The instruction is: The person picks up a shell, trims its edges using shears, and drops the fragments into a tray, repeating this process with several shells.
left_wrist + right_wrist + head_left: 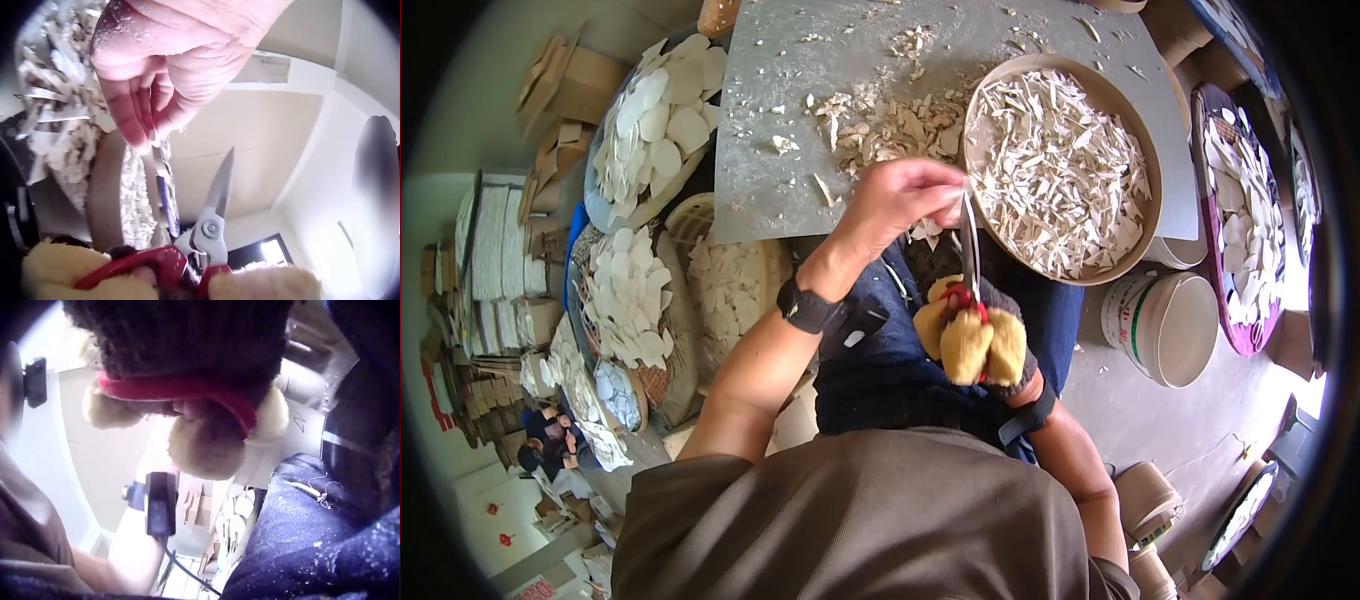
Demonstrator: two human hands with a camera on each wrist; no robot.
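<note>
My bare left hand point(905, 205) is over the front edge of the metal-topped table, beside the round tray. In the left wrist view its thumb and fingertips pinch a small pale piece point(153, 134), mostly hidden by the fingers. The right hand point(975, 335), in a glove with yellow fingers and a dark back, grips pruning shears point(211, 228) by their red handles above my lap. Their metal blades point up toward the left fingertips. From the right wrist, the glove point(206, 447) and a red handle point(169, 387) show, but the blades are hidden.
A round tray point(1155, 215) full of white cut strips overhangs the table point(765, 120), where crumbs and scraps lie heaped. White slices fill baskets point(690, 215) on the left and a purple-rimmed tray point(1250, 340) on the right. A white bucket point(1135, 320) stands on the floor. Another person point(550, 440) is far left.
</note>
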